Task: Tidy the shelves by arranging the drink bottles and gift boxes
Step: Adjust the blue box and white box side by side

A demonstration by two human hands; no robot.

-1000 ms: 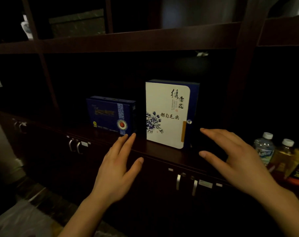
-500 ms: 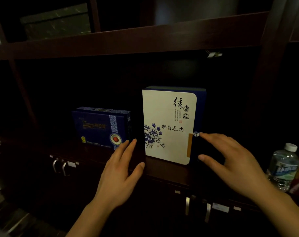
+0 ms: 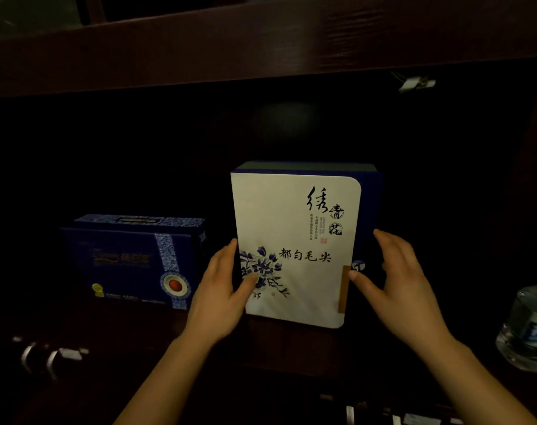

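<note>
From the head camera, a white gift box point(image 3: 295, 240) with blue flowers and black calligraphy stood upright on the dark wooden shelf point(image 3: 279, 335). The left hand point(image 3: 221, 296) clasped its left edge, thumb on the front; the right hand point(image 3: 405, 286) cupped its right side, thumb at the front edge. A dark blue gift box point(image 3: 132, 259) stood just left, a water bottle point(image 3: 531, 329) at far right.

Dark wooden shelving, dimly lit

Thick wooden shelf board point(image 3: 261, 47) running overhead; small white clip point(image 3: 416, 84) hanging beneath it at right; metal cabinet handles point(image 3: 38, 360) low at left, beside a pale label point(image 3: 70, 353).
</note>
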